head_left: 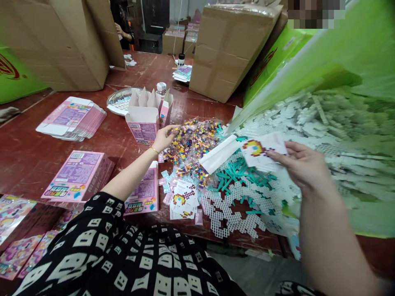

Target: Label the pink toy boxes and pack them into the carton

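My right hand (304, 164) pinches a white pattern card (262, 150) printed with a yellow and brown pixel design. My left hand (165, 137) reaches to the left edge of a heap of clear bags of coloured beads (197, 142), its fingertips closed on one bag. Just left of that hand stands an open pink box (143, 129) with its flaps up. Below the heap lie more pattern cards (183, 199) and small pink and blue sachets (166, 183). Teal plastic sticks (230, 174) and white perforated grid pieces (234, 209) are spread between my hands.
Flattened pink boxes (72, 117) are stacked at left, with closed pink boxes (77, 174) nearer me. A silver tray (115, 102) sits behind the open box. A large green bin (354, 123) of white grid pieces fills the right. Cardboard cartons (228, 49) stand at the back; a person's hand (120, 31) shows beyond.
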Tool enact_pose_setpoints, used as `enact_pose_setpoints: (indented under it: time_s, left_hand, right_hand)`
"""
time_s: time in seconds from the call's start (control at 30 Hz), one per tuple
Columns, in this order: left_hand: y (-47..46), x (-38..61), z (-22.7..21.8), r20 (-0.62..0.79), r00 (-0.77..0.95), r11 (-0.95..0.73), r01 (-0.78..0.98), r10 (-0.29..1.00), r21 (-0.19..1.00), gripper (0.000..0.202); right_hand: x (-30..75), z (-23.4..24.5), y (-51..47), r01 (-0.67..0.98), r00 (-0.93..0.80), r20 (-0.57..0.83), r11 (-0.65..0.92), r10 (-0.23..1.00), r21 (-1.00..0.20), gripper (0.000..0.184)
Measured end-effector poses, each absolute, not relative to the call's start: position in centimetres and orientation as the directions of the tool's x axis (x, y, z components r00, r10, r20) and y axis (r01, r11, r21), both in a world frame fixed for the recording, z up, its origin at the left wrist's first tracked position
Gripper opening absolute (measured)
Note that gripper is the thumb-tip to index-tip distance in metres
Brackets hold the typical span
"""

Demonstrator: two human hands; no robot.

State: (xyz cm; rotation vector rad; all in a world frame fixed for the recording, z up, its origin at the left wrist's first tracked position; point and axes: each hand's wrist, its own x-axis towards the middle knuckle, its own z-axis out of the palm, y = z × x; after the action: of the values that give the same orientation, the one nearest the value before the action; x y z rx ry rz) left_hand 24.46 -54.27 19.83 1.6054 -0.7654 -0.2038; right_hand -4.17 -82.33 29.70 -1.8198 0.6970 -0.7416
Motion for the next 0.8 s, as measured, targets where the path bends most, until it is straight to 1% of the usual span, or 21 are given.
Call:
enact_pose_setpoints:
  time_s: [0.03, 0.07, 0.1, 0.17, 0.2, 0.27, 0.33, 0.37, 0.4, 0.47, 0.5, 0.57, 0.6, 0.63, 0.67, 0.73, 0.77, 0.8]
  left_hand:
    - [-53.6, 23.2, 20.2, 0.259, 0.718, 0.054, -0.295, -0.646, 0.954, 0.040]
    - [-52.9, 21.8, 20.4, 0.188, 0.666, 0.059, -0.211, -0.722, 0.976, 0.043]
    - [-52.3, 20.3, 20.5, 0.106, 0.612, 0.041, -0.119, -0.784, 0.992, 0.046]
    - [-51.0, 17.3, 20.5, -0.031, 0.534, -0.002, 0.055, -0.845, 0.998, 0.049]
    - [-50.3, 15.9, 20.3, -0.087, 0.515, -0.014, 0.143, -0.853, 0.990, 0.050]
    - [-49.1, 13.9, 20.0, -0.188, 0.487, -0.026, 0.321, -0.853, 0.947, 0.053]
    - [-47.9, 12.5, 19.6, -0.276, 0.439, -0.048, 0.462, -0.855, 0.886, 0.061]
    - [-47.4, 12.0, 19.4, -0.312, 0.427, -0.068, 0.496, -0.849, 0.866, 0.062]
    - [-46.9, 11.5, 19.1, -0.343, 0.433, -0.095, 0.500, -0.834, 0.861, 0.062]
    - [-46.0, 10.4, 18.8, -0.393, 0.477, -0.172, 0.442, -0.786, 0.880, 0.056]
    - [-45.5, 9.9, 18.6, -0.406, 0.502, -0.215, 0.395, -0.764, 0.893, 0.053]
    - [-44.6, 9.0, 18.4, -0.400, 0.526, -0.258, 0.324, -0.750, 0.910, 0.047]
    - [-44.2, 8.6, 18.3, -0.389, 0.526, -0.249, 0.317, -0.757, 0.915, 0.043]
    - [-43.9, 8.2, 18.2, -0.380, 0.518, -0.230, 0.330, -0.766, 0.915, 0.041]
    - [-43.8, 7.8, 18.0, -0.380, 0.508, -0.209, 0.360, -0.773, 0.909, 0.040]
    - [-43.8, 7.1, 17.8, -0.410, 0.492, -0.185, 0.442, -0.768, 0.878, 0.043]
    - [-44.0, 6.9, 17.7, -0.430, 0.490, -0.188, 0.467, -0.759, 0.864, 0.044]
    - [-44.3, 6.8, 17.6, -0.443, 0.488, -0.198, 0.475, -0.752, 0.858, 0.045]
  right_hand:
    - [-3.3, 29.8, -79.7, -0.100, 0.738, 0.093, -0.245, -0.669, -0.964, 0.052]
    - [-2.4, 29.7, -77.2, -0.092, 0.828, 0.045, -0.214, -0.559, -0.973, 0.047]
    - [-1.6, 29.6, -74.9, -0.076, 0.894, 0.038, -0.236, -0.446, -0.969, 0.039]
    - [-0.1, 28.8, -71.2, -0.011, 0.965, 0.082, -0.351, -0.248, -0.936, 0.024]
    - [0.5, 28.3, -69.9, 0.025, 0.976, 0.109, -0.400, -0.188, -0.916, 0.019]
    - [1.2, 26.8, -68.3, 0.058, 0.982, 0.133, -0.444, -0.138, -0.894, 0.015]
    - [1.3, 25.0, -67.4, 0.028, 0.985, 0.100, -0.444, -0.139, -0.896, 0.014]
    - [1.1, 24.1, -67.2, -0.003, 0.988, 0.066, -0.437, -0.143, -0.900, 0.013]
    - [0.8, 23.1, -66.9, -0.039, 0.990, 0.024, -0.428, -0.141, -0.903, 0.013]
    - [0.0, 21.3, -66.2, -0.103, 0.987, -0.042, -0.408, -0.155, -0.907, 0.014]
    - [-0.7, 20.5, -65.7, -0.130, 0.979, -0.055, -0.399, -0.196, -0.908, 0.019]
    - [-2.2, 19.0, -64.7, -0.186, 0.934, -0.055, -0.348, -0.353, -0.919, 0.042]
    - [-3.0, 18.4, -64.0, -0.217, 0.900, -0.080, -0.282, -0.428, -0.935, 0.055]
    - [-3.9, 17.8, -63.4, -0.242, 0.869, -0.133, -0.175, -0.476, -0.954, 0.065]
    - [-4.7, 17.2, -62.7, -0.258, 0.848, -0.209, -0.034, -0.488, -0.966, 0.069]
    - [-6.0, 16.4, -61.7, -0.264, 0.823, -0.355, 0.255, -0.444, -0.930, 0.065]
    - [-6.6, 16.1, -61.4, -0.252, 0.811, -0.393, 0.348, -0.434, -0.903, 0.062]
    - [-7.0, 16.0, -61.4, -0.233, 0.795, -0.405, 0.390, -0.451, -0.891, 0.060]
